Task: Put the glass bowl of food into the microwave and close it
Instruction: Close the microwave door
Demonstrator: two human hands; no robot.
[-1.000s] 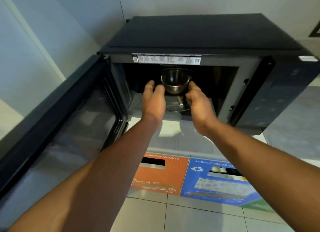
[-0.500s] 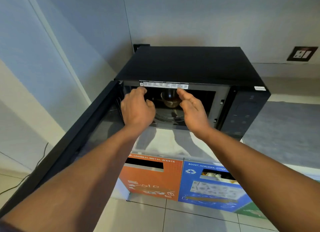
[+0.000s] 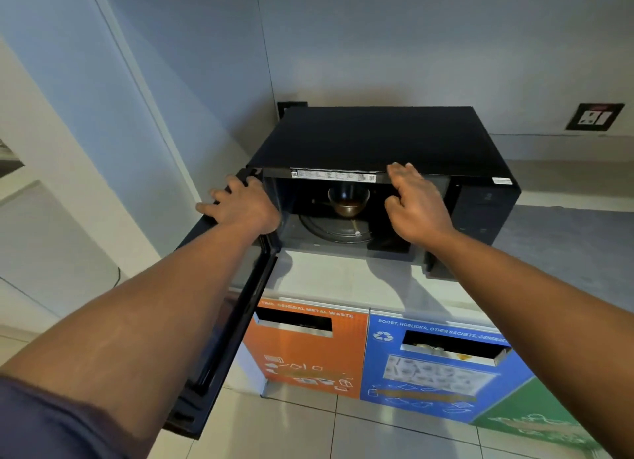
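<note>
So from my feed the glass bowl (image 3: 348, 201) sits inside the microwave (image 3: 377, 139) on the turntable (image 3: 329, 227). Left hand (image 3: 240, 205) grips the top edge of the open door (image 3: 219, 321); right hand (image 3: 417, 201) hovers at the opening, fingers loose, holding nothing.

Counter (image 3: 350, 280): pale top surface, set into a wall corner. Bears one item, a black microwave (image 3: 377, 139), standing directly on it at the back, door swung open to the microwave's left. Bare pale strip of counter lies in front of the microwave; a grey stretch of surface (image 3: 566, 246) extends to the microwave's right.
</note>
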